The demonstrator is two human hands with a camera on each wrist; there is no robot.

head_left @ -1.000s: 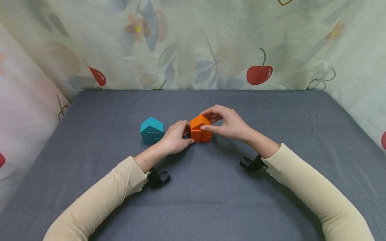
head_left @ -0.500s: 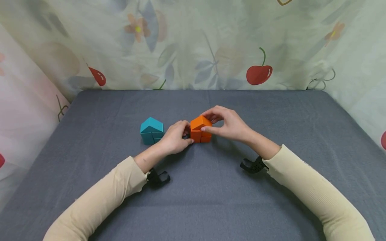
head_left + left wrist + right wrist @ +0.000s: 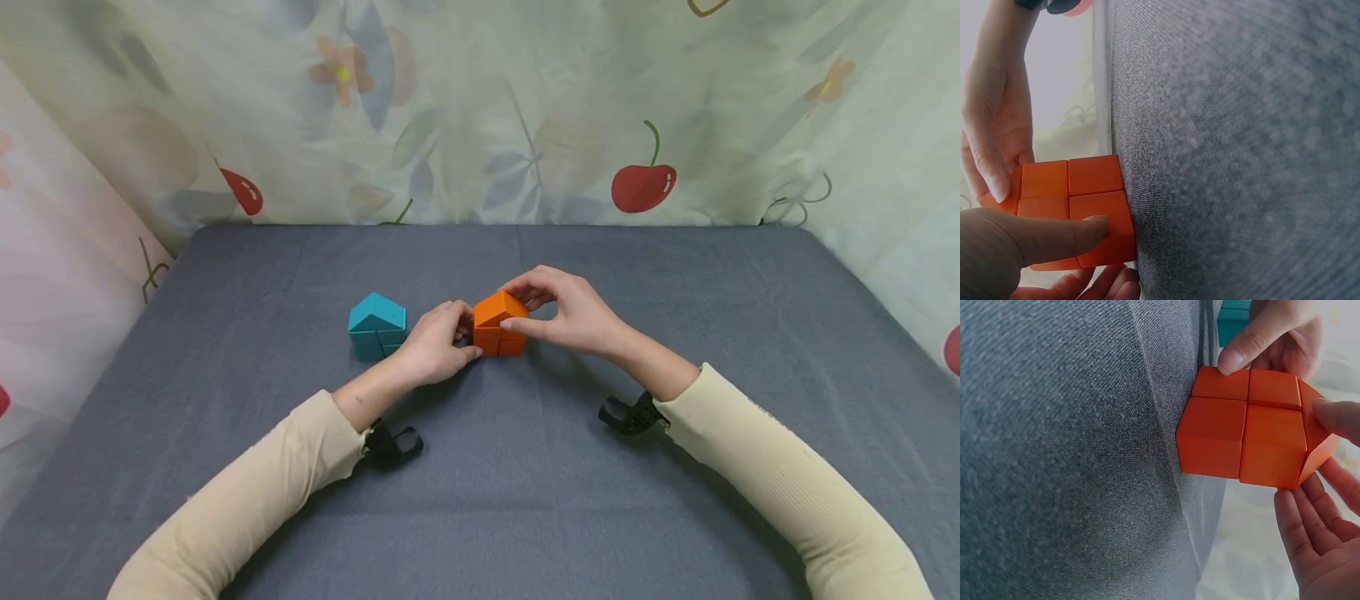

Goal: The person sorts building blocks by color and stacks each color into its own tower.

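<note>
In the head view, an orange triangular block (image 3: 498,307) lies on a stack of orange blocks (image 3: 487,340), making a small house shape. My right hand (image 3: 573,312) pinches the triangular block, thumb on the near side and fingers behind. The left hand (image 3: 437,343) grips the stack from the left, its thumb (image 3: 1079,237) across a lower block in the left wrist view. The right wrist view shows the stack's square faces (image 3: 1213,437) flush together, and the roof block (image 3: 1316,431) against their upper side. The stack's far side is partly hidden.
Just left of the left hand stands a teal block house (image 3: 377,317) with a similar pointed top, its lower right part behind that hand. A grey cloth (image 3: 510,483) covers the table. A patterned curtain (image 3: 450,108) hangs behind and at both sides.
The right hand and the orange triangular block have shifted very slightly down and right in the head view. My left hand, the lower blocks and the teal house have stayed put.
</note>
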